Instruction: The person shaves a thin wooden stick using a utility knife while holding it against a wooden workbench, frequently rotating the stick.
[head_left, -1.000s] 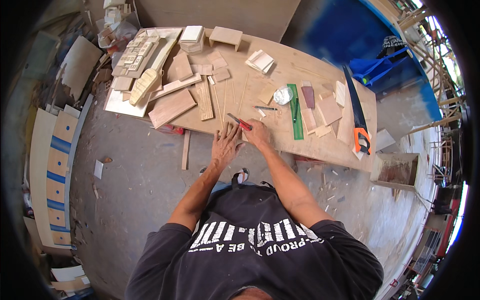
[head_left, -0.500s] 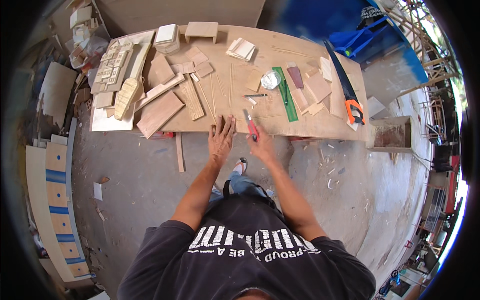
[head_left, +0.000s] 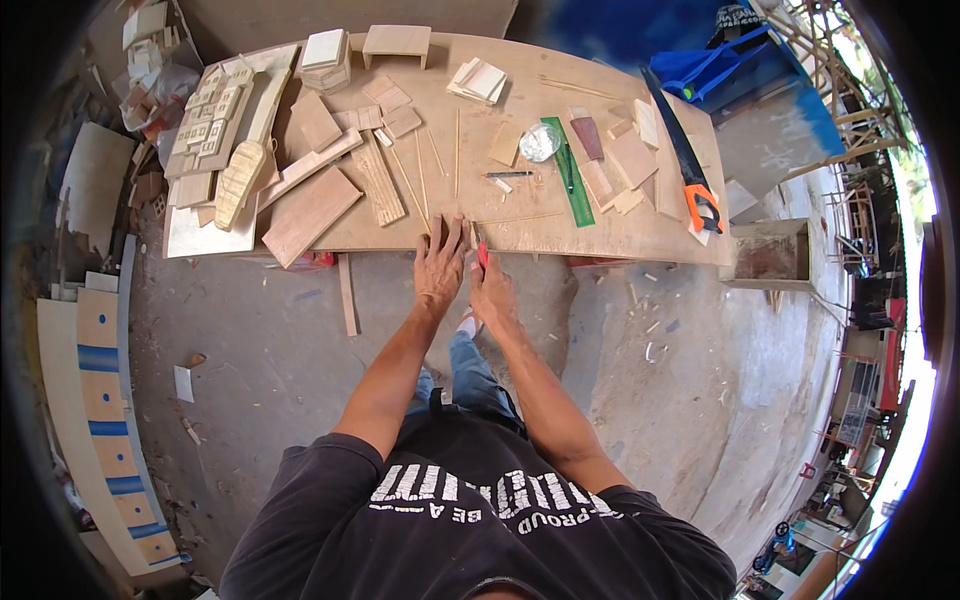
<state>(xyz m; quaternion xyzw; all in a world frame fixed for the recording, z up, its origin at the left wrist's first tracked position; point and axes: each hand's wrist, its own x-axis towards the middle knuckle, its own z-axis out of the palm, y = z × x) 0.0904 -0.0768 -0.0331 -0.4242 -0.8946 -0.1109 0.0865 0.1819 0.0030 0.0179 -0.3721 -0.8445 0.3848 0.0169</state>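
Note:
At the table's near edge, my left hand (head_left: 438, 268) lies flat with its fingers stretched forward. Its fingertips are by the left end of a thin wooden stick (head_left: 525, 217); whether they press on it I cannot tell. My right hand (head_left: 493, 292) is closed around a red utility knife (head_left: 482, 254), its blade close beside the left fingers and near the stick's end. More thin sticks (head_left: 457, 155) lie beyond the hands. A pencil (head_left: 508, 174), a green ruler (head_left: 567, 180) and a small round clear container (head_left: 539, 143) are farther to the right.
Wood blocks and boards (head_left: 312, 215) crowd the left side of the table (head_left: 480, 70), next to a wooden house model (head_left: 212, 120). An orange-handled handsaw (head_left: 685, 150) lies at the right beside wood pieces (head_left: 633, 160). A wooden box (head_left: 768, 252) stands off the right end.
My right hand has brought the knife leftward, from apart to right beside my left hand. The left hand stays flat at the table edge. The whole view has shifted slightly.

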